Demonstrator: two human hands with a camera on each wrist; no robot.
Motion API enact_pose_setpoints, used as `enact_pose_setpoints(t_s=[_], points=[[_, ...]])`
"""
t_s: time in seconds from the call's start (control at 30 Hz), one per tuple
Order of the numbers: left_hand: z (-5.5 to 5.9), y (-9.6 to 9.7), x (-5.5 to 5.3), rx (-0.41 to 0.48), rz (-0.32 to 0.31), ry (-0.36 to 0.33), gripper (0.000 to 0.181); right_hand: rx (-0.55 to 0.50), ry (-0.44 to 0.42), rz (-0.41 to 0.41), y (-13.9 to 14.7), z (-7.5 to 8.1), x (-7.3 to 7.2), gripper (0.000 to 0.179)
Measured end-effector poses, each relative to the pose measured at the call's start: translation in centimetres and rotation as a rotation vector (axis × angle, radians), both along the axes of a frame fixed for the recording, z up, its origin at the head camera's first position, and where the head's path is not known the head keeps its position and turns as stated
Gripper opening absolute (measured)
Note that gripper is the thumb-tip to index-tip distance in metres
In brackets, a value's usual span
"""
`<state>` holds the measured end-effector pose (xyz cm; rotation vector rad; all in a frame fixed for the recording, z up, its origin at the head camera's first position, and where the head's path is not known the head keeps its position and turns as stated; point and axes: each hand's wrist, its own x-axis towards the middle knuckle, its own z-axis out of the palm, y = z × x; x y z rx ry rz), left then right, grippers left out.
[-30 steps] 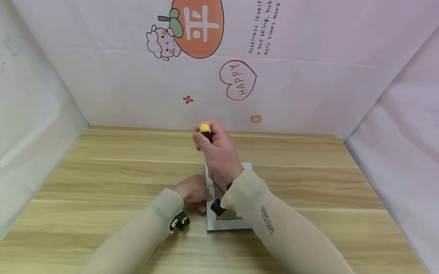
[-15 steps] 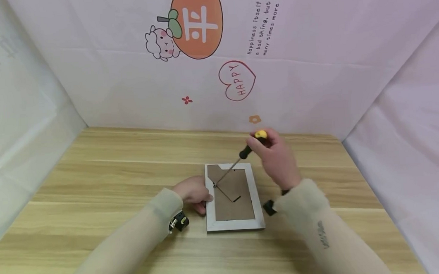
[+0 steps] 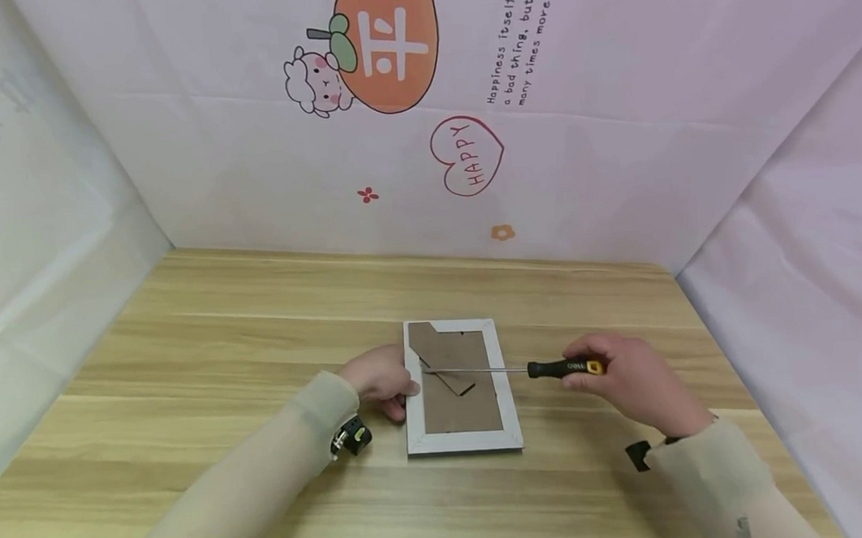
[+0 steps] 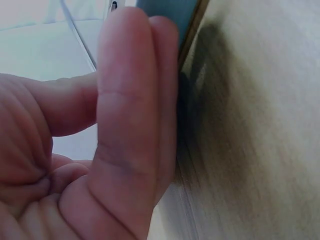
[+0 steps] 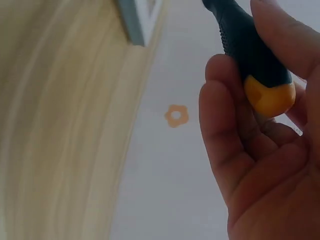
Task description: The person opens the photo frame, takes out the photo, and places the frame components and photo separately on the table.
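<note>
A white picture frame (image 3: 509,403) lies back up on the table, its brown backing board (image 3: 457,418) showing. My left hand (image 3: 381,377) grips the frame's left edge, thumb on top and fingers along the side; in the left wrist view the fingers (image 4: 125,100) stand close by the wood. My right hand (image 3: 637,376), off to the frame's right, pinches the yellow end of a screwdriver (image 3: 553,368) with a black handle. The shaft runs nearly level across the board, its tip near the frame's left inner edge. In the right wrist view the screwdriver handle (image 5: 255,50) sits between thumb and fingers.
A thin dark bent line ending in a short black piece (image 3: 467,389) shows on the backing board. The wooden table (image 3: 244,327) meets a white printed cloth (image 3: 266,188) at the back, with more white cloth at both sides.
My right hand has swung from above the frame to its right and lower, tilting the screwdriver from upright to nearly level. The tip stays near the frame's left side. My left hand keeps its place.
</note>
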<state>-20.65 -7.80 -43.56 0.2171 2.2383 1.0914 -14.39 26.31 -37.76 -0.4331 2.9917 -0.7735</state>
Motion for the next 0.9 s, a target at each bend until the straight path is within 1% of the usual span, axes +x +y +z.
enact_pose_setpoints(t_s=[0.1,0.3,0.4,0.47,0.57,0.7,0.9], points=[[0.2,-0.1,0.1,0.005,0.004,0.000,0.006,0.045,0.009,0.035,0.2,-0.6,0.6,0.034],[0.3,0.0,0.2,0.015,0.011,-0.005,0.005,0.193,-0.006,0.130,0.3,-2.2,1.6,0.034],[0.3,0.0,0.3,0.014,0.013,-0.001,0.005,0.253,-0.012,0.184,0.2,-3.3,1.9,0.024],[0.3,-0.1,0.3,0.015,0.012,0.001,0.005,0.278,-0.019,0.195,0.2,-4.0,2.1,0.018],[0.4,-0.1,0.3,0.014,0.016,-0.005,0.006,0.286,-0.039,0.181,0.5,-4.6,2.5,0.013],[0.3,-0.1,0.2,0.008,0.015,-0.016,0.007,0.269,-0.068,0.122,1.3,-4.9,3.0,0.013],[0.2,-0.2,0.0,-0.001,0.023,-0.034,0.009,0.288,-0.108,0.042,4.0,-5.0,3.5,0.016]])
